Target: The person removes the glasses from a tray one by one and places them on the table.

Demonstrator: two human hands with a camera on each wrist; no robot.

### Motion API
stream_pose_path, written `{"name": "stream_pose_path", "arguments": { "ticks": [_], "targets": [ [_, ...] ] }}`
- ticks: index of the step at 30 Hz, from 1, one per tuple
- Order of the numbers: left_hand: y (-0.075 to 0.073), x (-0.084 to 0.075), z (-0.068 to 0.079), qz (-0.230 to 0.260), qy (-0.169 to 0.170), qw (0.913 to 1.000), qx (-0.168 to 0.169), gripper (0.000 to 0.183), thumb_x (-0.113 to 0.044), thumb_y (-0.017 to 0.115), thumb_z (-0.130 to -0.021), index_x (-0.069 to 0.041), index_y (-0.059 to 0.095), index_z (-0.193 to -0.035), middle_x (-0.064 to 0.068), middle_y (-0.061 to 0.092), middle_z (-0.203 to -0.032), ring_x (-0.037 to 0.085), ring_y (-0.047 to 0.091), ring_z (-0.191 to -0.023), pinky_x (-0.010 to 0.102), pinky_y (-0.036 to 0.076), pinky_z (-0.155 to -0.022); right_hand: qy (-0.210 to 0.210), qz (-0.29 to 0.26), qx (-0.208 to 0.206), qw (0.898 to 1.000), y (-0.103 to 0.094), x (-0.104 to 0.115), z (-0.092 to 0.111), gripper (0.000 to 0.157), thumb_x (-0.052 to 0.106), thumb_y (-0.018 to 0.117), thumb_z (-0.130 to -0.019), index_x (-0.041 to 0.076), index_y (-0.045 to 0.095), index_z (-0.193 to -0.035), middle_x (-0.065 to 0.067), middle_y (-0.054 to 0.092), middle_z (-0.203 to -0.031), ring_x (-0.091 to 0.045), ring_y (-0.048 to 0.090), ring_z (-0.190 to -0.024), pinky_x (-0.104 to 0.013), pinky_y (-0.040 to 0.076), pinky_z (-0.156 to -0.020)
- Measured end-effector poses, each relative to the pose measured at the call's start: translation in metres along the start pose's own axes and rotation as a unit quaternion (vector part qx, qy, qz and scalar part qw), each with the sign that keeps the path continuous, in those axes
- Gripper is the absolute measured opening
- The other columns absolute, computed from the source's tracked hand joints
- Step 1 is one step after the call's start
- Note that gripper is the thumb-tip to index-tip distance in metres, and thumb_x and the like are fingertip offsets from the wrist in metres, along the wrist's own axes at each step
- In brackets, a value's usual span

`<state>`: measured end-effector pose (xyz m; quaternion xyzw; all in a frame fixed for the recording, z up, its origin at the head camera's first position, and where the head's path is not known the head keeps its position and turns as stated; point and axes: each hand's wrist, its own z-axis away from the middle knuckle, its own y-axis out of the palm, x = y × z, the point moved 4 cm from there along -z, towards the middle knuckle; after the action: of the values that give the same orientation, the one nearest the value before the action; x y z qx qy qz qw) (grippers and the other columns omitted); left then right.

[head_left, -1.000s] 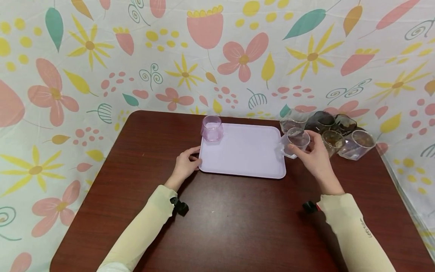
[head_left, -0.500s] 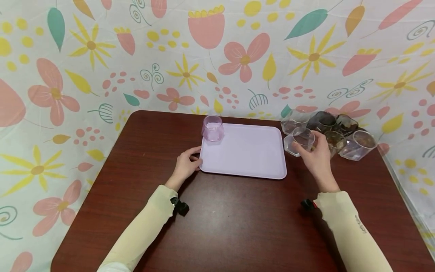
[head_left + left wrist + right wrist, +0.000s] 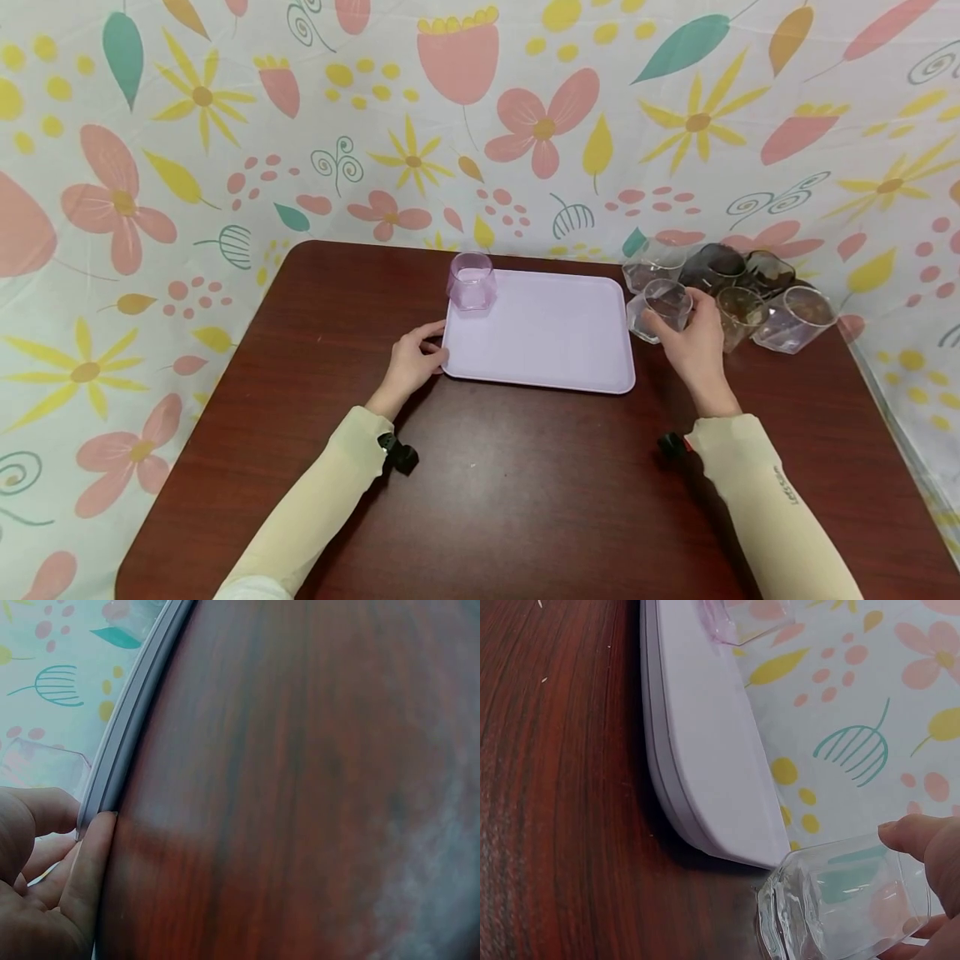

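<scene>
A lilac tray (image 3: 540, 333) lies flat on the table, with a pink glass (image 3: 472, 283) at its back left corner. My left hand (image 3: 410, 362) holds the tray's left edge near the front corner; in the left wrist view the thumb (image 3: 91, 862) lies against the rim. Just right of the tray, my right hand (image 3: 693, 342) grips a clear glass (image 3: 660, 310) between thumb and fingers. In the right wrist view the clear glass (image 3: 847, 900) has its thick base near the tray's corner (image 3: 735, 832).
Right of and behind the held glass stand another clear glass (image 3: 651, 268), dark grey glasses (image 3: 708, 271), an amber glass (image 3: 741, 315) and a clear, faintly tinted glass (image 3: 795, 321). A flowered cloth (image 3: 300, 108) hangs behind the brown table (image 3: 480, 475).
My right hand has moved the clear glass slightly right, from over the tray's right edge to beside the tray. The left hand and the pink glass have stayed in place.
</scene>
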<state>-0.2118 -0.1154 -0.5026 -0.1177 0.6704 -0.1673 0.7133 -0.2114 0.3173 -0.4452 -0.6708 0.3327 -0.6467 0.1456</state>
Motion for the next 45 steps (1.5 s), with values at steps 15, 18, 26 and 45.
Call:
{"name": "stream_pose_path", "arguments": {
  "ticks": [15, 18, 26, 45],
  "targets": [
    [0.001, 0.0, 0.002, 0.004, 0.001, 1.0, 0.001, 0.052, 0.001, 0.067, -0.092, -0.008, 0.064, -0.143, 0.016, 0.067, -0.133, 0.027, 0.07, -0.093, 0.03, 0.066, -0.066, 0.011, 0.021, 0.009, 1.0, -0.004, 0.0, 0.0, 0.087, 0.035, 0.067, -0.1, -0.008, 0.021, -0.161, -0.036, 0.031, -0.159, -0.053, 0.036, -0.144, -0.069, 0.036, -0.117],
    [0.002, 0.001, 0.003, 0.004, 0.001, 1.0, 0.002, 0.053, 0.001, 0.068, -0.091, -0.008, 0.064, -0.143, 0.017, 0.067, -0.133, 0.027, 0.07, -0.094, 0.03, 0.066, -0.066, 0.007, 0.022, 0.009, 1.0, -0.005, 0.0, 0.002, 0.087, 0.034, 0.067, -0.1, -0.008, 0.021, -0.161, -0.036, 0.03, -0.16, -0.054, 0.037, -0.143, -0.069, 0.037, -0.116],
    [0.002, 0.004, 0.004, 0.001, -0.001, 1.0, -0.002, 0.051, 0.001, 0.068, -0.092, -0.008, 0.065, -0.142, 0.016, 0.067, -0.132, 0.028, 0.07, -0.094, 0.03, 0.067, -0.066, -0.021, 0.004, -0.004, 1.0, -0.01, 0.007, 0.011, 0.082, 0.031, 0.066, -0.101, -0.008, 0.024, -0.16, -0.035, 0.033, -0.157, -0.055, 0.044, -0.137, -0.069, 0.044, -0.109],
    [0.003, 0.0, 0.002, -0.005, 0.005, 1.0, -0.001, 0.051, 0.002, 0.067, -0.092, -0.008, 0.065, -0.142, 0.016, 0.067, -0.133, 0.027, 0.07, -0.094, 0.03, 0.066, -0.066, -0.113, 0.0, -0.044, 0.993, 0.001, 0.069, 0.024, 0.067, 0.017, 0.073, -0.096, -0.008, 0.043, -0.15, -0.034, 0.047, -0.142, -0.047, 0.048, -0.119, -0.06, 0.045, -0.097]
  ]
}}
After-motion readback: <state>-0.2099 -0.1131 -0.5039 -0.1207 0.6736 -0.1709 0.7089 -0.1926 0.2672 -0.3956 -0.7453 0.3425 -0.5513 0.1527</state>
